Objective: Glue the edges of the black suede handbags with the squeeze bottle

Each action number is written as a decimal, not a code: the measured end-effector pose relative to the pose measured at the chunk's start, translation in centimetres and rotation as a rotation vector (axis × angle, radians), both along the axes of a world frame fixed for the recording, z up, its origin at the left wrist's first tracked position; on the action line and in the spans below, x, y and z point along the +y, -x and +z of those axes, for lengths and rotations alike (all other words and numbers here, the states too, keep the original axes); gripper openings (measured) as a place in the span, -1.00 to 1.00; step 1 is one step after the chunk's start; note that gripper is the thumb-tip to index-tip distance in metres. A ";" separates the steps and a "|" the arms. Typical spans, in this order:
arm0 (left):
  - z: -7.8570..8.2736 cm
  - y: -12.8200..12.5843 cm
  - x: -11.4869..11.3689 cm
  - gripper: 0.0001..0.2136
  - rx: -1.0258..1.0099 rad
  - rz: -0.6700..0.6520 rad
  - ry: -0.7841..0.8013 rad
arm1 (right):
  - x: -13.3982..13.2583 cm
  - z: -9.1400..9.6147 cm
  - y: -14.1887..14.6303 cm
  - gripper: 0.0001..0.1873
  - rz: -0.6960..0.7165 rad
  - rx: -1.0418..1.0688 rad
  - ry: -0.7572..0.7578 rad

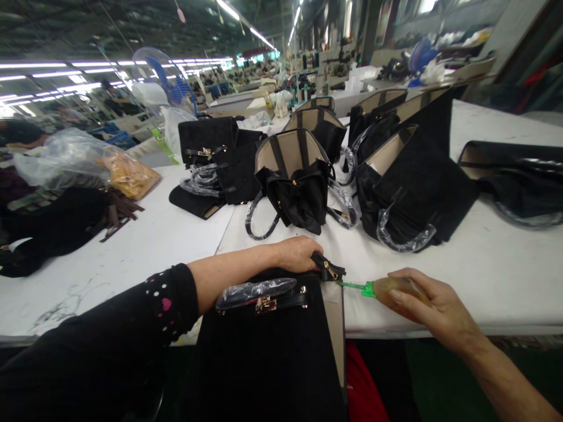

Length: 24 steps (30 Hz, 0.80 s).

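In front of me lies a black handbag (268, 357) with a gold clasp and a plastic-wrapped handle (259, 291), partly over the table's front edge. My left hand (299, 254) reaches across its top, fingers closed on a black zipper end (329, 268) with a gold pull. My right hand (433, 305) is wrapped round a squeeze bottle (398, 295) of amber-brown liquid. The bottle lies nearly level, its thin green nozzle pointing left. The nozzle tip is close beside the zipper end, above the bag's beige inner edge; whether it touches cannot be made out.
Several black handbags, some gaping with beige linings, stand on the white table (272, 258), among them a bag (292, 187) straight ahead and another (417, 181) to the right. At left lie dark cloth (65, 217) and a bagged yellow bundle (132, 173). A blue fan (169, 79) stands behind.
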<state>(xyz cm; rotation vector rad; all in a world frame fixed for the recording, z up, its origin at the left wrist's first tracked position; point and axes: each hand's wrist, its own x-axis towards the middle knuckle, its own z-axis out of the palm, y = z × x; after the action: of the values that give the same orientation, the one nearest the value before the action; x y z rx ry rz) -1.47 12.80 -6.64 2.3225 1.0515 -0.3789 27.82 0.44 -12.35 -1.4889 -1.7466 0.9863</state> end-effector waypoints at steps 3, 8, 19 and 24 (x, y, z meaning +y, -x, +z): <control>-0.1 0.0 0.1 -0.82 -0.003 0.007 0.002 | -0.1 0.1 -0.2 -0.67 -0.093 -0.036 -0.044; -0.3 0.0 0.1 -0.84 -0.008 0.023 0.014 | -0.5 -0.2 -0.3 -0.66 -0.011 0.013 0.018; 0.2 -0.2 -0.1 -0.84 -0.010 0.037 0.029 | -0.9 0.0 -0.5 -0.68 0.081 0.118 0.152; 0.2 -0.2 0.0 -0.84 -0.007 0.033 0.031 | -0.9 0.1 -0.3 -0.68 0.168 0.111 0.204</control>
<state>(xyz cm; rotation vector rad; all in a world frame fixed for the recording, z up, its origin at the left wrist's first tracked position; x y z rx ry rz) -1.23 12.77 -6.41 2.2745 1.0721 -0.3717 28.15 -0.44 -12.29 -1.3959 -1.7548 1.3427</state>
